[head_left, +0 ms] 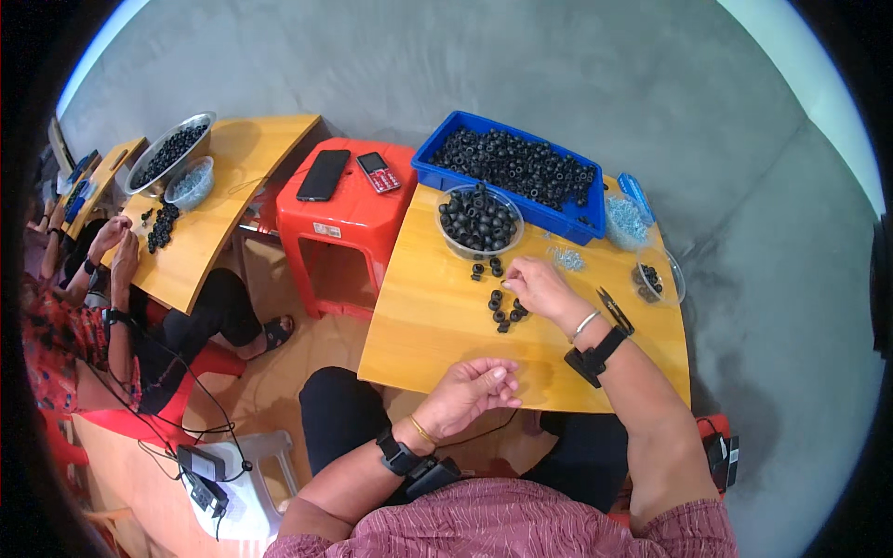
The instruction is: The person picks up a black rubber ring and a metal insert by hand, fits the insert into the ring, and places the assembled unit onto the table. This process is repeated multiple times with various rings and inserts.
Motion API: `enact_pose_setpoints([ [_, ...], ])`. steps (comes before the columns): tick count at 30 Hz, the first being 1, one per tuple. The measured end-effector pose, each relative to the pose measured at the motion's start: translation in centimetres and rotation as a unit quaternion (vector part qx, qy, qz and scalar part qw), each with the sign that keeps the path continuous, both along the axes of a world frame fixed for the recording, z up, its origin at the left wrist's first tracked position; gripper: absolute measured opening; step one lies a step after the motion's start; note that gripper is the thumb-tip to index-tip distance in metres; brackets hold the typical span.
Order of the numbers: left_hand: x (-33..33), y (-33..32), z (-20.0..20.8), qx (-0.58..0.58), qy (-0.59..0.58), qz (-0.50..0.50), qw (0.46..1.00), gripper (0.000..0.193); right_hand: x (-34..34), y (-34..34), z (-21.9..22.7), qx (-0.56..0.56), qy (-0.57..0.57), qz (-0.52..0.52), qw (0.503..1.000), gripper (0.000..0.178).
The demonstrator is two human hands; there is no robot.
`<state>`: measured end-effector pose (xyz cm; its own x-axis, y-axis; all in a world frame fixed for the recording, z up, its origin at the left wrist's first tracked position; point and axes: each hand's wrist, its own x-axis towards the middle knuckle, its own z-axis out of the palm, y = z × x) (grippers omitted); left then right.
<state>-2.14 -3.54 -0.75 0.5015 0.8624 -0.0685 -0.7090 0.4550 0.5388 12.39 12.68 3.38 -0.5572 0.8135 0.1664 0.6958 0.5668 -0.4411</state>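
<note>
Loose black parts (500,316) lie on the counter (419,316) by the right hand (544,286), its fingers narrow; the left hand (465,395) curls. Whether either holds anything cannot be told. The parts seem light, firm, best pinched by their sides.

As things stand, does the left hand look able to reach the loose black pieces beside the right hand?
Probably yes: only bare tabletop seems to lie between the left hand and the loose black pieces.
</note>
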Motion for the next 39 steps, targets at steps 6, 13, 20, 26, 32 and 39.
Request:
enact_pose_setpoints([
  [6, 0.0, 0.2, 0.2, -0.003, -0.002, -0.006, 1.000, 0.023, 1.3, 1.3, -1.2, -0.005, -0.013, -0.002, 1.000, 0.014],
  [13, 0.2, 0.4, 0.2, -0.002, -0.002, -0.004, 1.000, 0.023, 4.3, -1.2, 0.0, -0.037, -0.025, 0.016, 0.999, 0.021],
  [20, 0.5, 0.4, -0.1, 0.014, 0.020, 0.003, 1.000, 0.023, 4.9, -3.1, -0.4, 0.015, -0.057, 0.035, 0.998, 0.021],
  [26, 0.5, 0.3, 0.0, 0.019, 0.035, 0.015, 0.999, 0.022, 4.7, -4.1, 0.0, 0.009, -0.005, 0.030, 1.000, 0.020],
  [32, 0.5, 0.3, 0.2, 0.025, 0.038, 0.013, 0.999, 0.023, 4.0, -3.8, -0.3, -0.013, -0.040, 0.023, 0.999, 0.022],
  [39, 0.4, 0.2, -0.2, 0.030, 0.036, 0.016, 0.999, 0.023, 4.1, -3.9, -0.6, -0.001, -0.030, 0.023, 0.999, 0.020],
])
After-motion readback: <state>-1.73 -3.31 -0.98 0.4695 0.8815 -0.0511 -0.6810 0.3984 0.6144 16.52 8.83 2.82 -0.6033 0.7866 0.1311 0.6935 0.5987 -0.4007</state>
